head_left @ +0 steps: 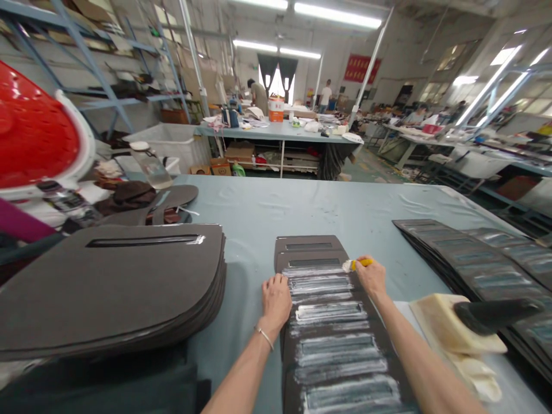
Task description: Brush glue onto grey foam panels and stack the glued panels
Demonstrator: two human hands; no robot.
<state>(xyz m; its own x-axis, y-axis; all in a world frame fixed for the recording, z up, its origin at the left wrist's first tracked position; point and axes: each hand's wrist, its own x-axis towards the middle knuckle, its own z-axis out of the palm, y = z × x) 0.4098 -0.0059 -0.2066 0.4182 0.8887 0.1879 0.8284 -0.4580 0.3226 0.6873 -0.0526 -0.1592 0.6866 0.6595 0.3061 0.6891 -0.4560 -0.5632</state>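
My right hand (371, 277) grips a small brush (362, 263) by its yellow handle. The brush's whitish tip touches the right end of a slot strip on a dark panel (317, 256). Several such panels overlap in a column before me, their lower strips smeared with wet white glue-like paste (330, 311). My left hand (276, 299) lies on the column's left edge, fingers extended and slightly bent, holding nothing. A bracelet circles that wrist.
A stack of large dark rounded panels (129, 282) stands on the left of the blue-grey table (250, 201). More pasted panels (466, 247) lie right. Beside my right forearm is a cream container (448, 322) with a black object across it. A clear bottle (150, 165) stands far left.
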